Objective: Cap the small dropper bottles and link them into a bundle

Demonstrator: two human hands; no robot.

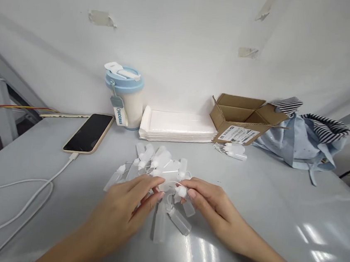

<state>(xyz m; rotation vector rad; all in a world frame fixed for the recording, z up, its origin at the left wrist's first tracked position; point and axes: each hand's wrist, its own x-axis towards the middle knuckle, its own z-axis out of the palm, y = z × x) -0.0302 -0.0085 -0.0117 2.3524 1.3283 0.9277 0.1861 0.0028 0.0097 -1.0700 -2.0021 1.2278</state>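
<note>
Small translucent plastic dropper bottles [162, 161] with white caps lie in a loose pile on the grey table, several of them near both hands. My left hand [130, 203] is closed in a pinch at the front of the pile, thumb and index finger on the body of one dropper bottle [166, 185]. At its right end, the fingertips of my right hand [214, 204] pinch the white cap [181, 191], which has a thin strap. Below the hands, more bottles [179, 221] lie on the table, partly overlapping.
Behind the pile stands a stack of white padded envelopes [178, 125], with a blue-lidded tumbler [128, 97] to its left. An open cardboard box [241, 121] and a light blue cloth bag [296, 139] are at right. A charging phone [89, 133] trails its cable [42, 186] leftward.
</note>
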